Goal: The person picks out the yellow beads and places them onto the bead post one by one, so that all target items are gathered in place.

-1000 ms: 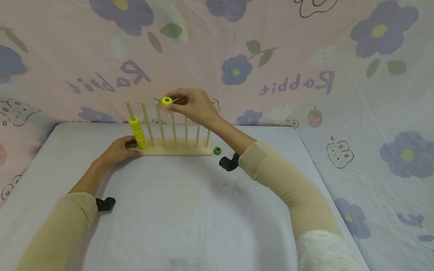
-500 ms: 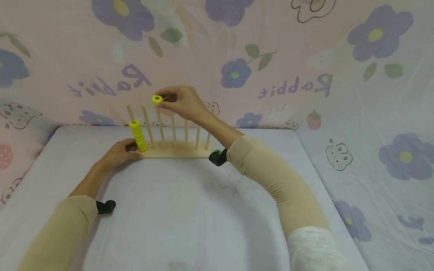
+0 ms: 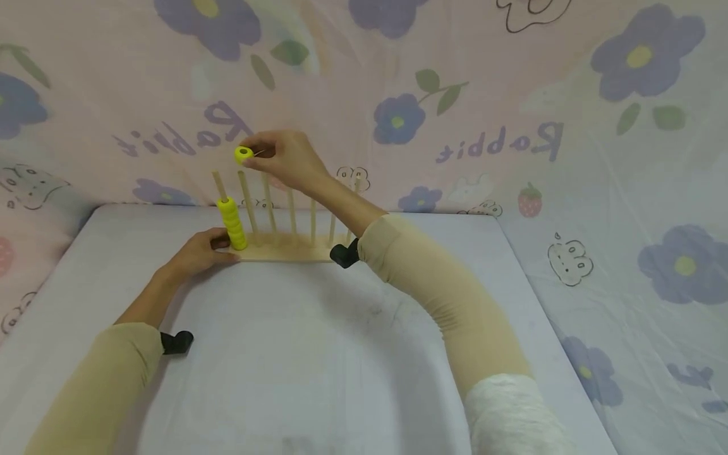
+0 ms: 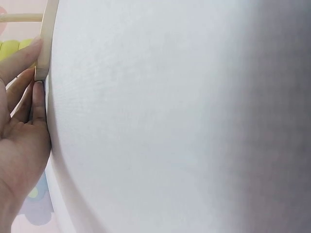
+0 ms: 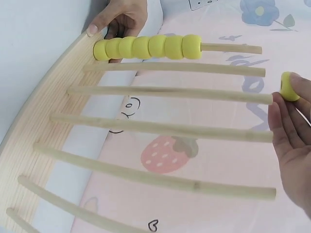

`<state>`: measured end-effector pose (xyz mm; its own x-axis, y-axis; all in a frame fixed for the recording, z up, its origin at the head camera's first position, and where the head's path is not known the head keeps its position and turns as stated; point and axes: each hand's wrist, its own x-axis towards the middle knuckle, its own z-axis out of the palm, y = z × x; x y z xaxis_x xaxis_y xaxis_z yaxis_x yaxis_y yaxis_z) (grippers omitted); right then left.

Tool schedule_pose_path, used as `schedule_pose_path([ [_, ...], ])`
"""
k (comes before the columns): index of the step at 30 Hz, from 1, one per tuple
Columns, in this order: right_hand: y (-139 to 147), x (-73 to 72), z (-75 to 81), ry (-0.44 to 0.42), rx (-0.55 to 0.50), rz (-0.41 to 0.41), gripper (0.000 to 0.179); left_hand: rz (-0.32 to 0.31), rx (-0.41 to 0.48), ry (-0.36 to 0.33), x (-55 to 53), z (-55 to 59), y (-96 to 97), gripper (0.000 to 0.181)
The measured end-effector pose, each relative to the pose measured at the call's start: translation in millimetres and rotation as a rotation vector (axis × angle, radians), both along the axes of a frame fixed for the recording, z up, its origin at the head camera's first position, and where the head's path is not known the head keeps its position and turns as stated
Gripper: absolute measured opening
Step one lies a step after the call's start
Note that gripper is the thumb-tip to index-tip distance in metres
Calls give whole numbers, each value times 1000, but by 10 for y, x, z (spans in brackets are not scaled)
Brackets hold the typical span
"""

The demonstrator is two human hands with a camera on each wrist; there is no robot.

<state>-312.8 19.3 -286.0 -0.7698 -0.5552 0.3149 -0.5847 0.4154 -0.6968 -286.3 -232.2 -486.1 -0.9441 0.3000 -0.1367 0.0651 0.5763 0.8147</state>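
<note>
A wooden peg rack stands on the table, a row of upright dowels rising from its flat base. Several yellow beads are stacked on its leftmost dowel, whose top sticks out bare. My left hand grips the left end of the base; the left wrist view has the thumb and fingers at the base's corner. Between thumb and fingertips, my right hand pinches one yellow bead, its hole showing. That bead is just above the top of the second dowel in the head view.
The other dowels carry no beads and stand beneath my right hand and forearm. A white cloth covers the table. Behind it hangs a printed fabric backdrop. Black wrist-camera mounts jut from both sleeves.
My right hand has carried the yellow bead left along the dowel tops and slightly up. The right sleeve now covers the green bead seen earlier. My left hand stays on the base.
</note>
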Motion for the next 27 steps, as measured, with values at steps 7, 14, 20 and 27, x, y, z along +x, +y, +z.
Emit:
schedule_pose_path([
  [7,-146,-34,3,-31,20,24,37,-3,-8,-6,-4,28,30,86],
  [14,-311,-69,35,-10,96,30,38,13,-10,-21,11,15,-28,88],
  [20,-410,-74,24,-10,139,37,37,1,0,-15,10,20,-37,89],
  [27,-409,-67,-23,-14,171,41,36,-5,17,-16,12,17,6,88],
])
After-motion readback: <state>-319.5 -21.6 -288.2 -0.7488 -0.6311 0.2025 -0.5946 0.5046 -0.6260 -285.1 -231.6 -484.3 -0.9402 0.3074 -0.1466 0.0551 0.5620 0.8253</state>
